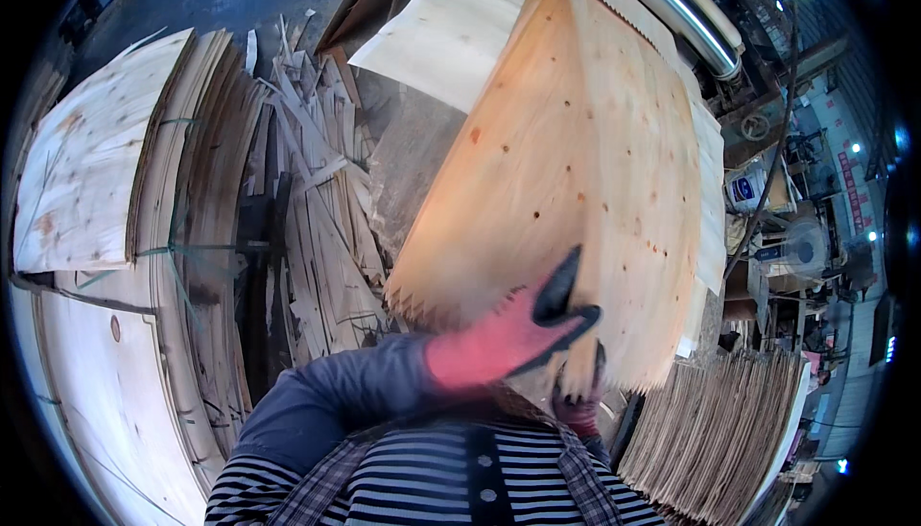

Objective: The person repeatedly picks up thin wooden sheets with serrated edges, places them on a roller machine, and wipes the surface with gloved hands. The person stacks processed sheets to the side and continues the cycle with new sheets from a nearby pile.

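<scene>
A large tan wood veneer sheet point(537, 171) with dark knots and jagged ends stretches out in front of me, a raised ridge running along its middle. My right hand point(580, 401), in a red and black glove, is closed around the narrow near end of that ridge. My left hand point(518, 324), gloved the same way and slightly blurred, reaches across the sheet's near edge. Its thumb stands apart from the fingers, and nothing shows between them. More veneer lies under the sheet; a paler piece point(451, 32) sticks out at the far left.
Stacked veneer bundles point(106, 156) tied with green cord stand on the left. Beside them is a heap of loose wood strips point(317, 190). A shiny metal roller point(672, 8) lies at the far right. Another veneer stack point(720, 435) stands near right, and a fan point(804, 246) beyond it.
</scene>
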A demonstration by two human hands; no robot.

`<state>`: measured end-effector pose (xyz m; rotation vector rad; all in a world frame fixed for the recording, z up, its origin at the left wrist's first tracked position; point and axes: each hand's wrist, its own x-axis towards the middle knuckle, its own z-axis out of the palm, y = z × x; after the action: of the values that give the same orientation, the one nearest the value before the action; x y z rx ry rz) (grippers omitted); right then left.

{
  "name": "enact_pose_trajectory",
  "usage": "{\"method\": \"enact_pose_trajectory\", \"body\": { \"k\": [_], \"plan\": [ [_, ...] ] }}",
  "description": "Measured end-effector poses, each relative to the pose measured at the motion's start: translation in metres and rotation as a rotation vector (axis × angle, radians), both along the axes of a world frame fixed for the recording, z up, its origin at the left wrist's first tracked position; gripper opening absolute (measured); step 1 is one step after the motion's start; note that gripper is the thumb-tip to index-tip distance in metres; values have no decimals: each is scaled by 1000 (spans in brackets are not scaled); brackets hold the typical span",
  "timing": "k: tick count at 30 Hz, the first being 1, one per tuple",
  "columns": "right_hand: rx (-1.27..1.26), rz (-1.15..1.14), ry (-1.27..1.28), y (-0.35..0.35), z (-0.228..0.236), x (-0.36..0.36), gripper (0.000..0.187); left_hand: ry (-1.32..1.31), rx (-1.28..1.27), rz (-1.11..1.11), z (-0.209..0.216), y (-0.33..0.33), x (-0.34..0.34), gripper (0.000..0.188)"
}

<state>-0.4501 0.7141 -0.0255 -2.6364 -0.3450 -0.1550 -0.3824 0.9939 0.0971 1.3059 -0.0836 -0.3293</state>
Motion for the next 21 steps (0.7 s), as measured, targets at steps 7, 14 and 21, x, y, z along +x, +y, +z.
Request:
{"method": "enact_pose_trajectory", "body": {
  "k": [7,14,21],
  "plan": [
    [-103,-56,-517,17,105,-22,39,-346,277,392,-98,74,-3,45],
    [-101,5,-422,59,118,109,35,-95,938,372,-155,77,-18,63],
    [-146,52,-484,69,54,294,39,220,619,454,-84,79,-10,45]
  ]
}}
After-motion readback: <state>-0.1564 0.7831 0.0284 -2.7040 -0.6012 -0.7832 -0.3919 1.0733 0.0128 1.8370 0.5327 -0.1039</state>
